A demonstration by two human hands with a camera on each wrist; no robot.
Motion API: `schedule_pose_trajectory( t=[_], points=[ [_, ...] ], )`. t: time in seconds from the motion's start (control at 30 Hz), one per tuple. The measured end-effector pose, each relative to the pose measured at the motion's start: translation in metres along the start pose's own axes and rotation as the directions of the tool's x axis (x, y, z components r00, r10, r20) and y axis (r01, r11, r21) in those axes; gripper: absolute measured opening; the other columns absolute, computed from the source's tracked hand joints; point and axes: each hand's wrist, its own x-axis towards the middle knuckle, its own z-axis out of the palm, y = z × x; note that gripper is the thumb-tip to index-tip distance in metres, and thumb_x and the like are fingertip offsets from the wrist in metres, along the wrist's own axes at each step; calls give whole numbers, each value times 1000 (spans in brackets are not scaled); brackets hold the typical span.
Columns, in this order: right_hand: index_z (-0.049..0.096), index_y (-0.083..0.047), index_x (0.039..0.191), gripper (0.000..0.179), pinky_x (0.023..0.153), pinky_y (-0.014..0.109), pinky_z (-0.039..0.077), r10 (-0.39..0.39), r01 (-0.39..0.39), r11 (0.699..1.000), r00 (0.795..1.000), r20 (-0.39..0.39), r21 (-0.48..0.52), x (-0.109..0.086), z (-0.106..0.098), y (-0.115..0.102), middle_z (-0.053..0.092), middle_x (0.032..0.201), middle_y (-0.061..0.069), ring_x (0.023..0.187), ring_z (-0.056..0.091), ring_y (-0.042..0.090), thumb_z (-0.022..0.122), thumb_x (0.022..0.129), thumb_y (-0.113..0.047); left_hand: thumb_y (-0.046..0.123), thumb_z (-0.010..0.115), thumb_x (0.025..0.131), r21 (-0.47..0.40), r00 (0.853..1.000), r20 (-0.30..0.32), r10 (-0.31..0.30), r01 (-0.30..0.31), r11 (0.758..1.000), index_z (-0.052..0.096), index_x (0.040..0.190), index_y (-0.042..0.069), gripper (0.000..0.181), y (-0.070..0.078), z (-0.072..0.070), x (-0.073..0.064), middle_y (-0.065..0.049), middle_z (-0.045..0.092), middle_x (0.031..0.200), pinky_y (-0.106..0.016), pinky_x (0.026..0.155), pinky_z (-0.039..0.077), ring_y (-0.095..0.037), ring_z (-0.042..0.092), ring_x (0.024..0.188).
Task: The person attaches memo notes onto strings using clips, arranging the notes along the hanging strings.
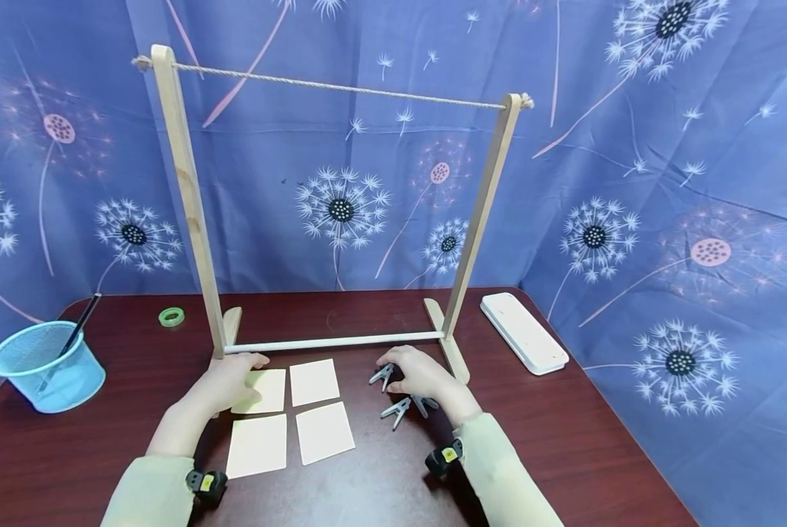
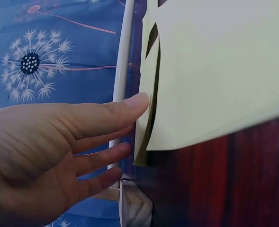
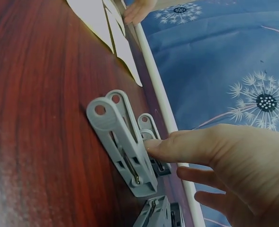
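Observation:
My left hand (image 1: 222, 384) reaches over the far left of several pale yellow square paper sheets laid in two rows. Its thumb touches the edge of that sheet (image 1: 271, 389), with the other fingers loosely extended beyond it in the left wrist view. Beside it lie the far right sheet (image 1: 314, 382), the near left sheet (image 1: 258, 445) and the near right sheet (image 1: 325, 432). My right hand (image 1: 426, 375) is at the grey clothespins, thumb at the farthest clothespin (image 3: 148, 124), fingers apart. Two other clothespins, one nearer (image 1: 396, 411) and one by the wrist (image 1: 424, 405), lie close by.
Behind the sheets stands a wooden frame (image 1: 192, 197) with a rope (image 1: 340, 88) across its top and a white rod (image 1: 334, 342) low down. A blue mesh cup (image 1: 70, 388) holding a black pencil and green tape (image 1: 171, 317) are left; a white case (image 1: 525, 333) is right.

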Motion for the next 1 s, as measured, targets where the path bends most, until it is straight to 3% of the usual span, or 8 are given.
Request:
schedule_pose_trajectory(
  t=[0.27,0.53,0.7,1.0],
  points=[
    [67,-9,122,41,97,41,47,-59,59,998,998,37,9,5,7,4,63,123,8,115,57,24,76,82,-12,10,86,68,41,1000,-9,12,-12,999,64,116,-4,55,2,1,1,-18,69,108,-60,89,45,-39,63,106],
    [66,-12,124,40,91,34,48,-64,62,998,996,65,20,10,10,8,63,117,3,102,58,16,76,85,-14,16,89,65,107,1000,-24,13,-10,994,66,116,0,59,4,-1,3,-15,67,106,-62,83,46,-37,63,102],
    [67,-11,122,42,89,32,48,-95,93,995,993,66,32,12,8,9,65,113,2,99,58,15,79,82,-18,15,89,65,91,1000,-7,18,-18,996,69,113,2,54,1,0,6,-16,65,107,-56,80,50,-38,63,100],
    [68,-12,121,45,88,29,47,-128,127,992,990,65,21,13,7,9,66,109,2,100,57,17,81,79,-21,13,89,65,50,1000,-7,14,-13,999,67,108,2,50,1,-1,8,-15,70,107,-55,82,49,-38,64,102]
  ],
)
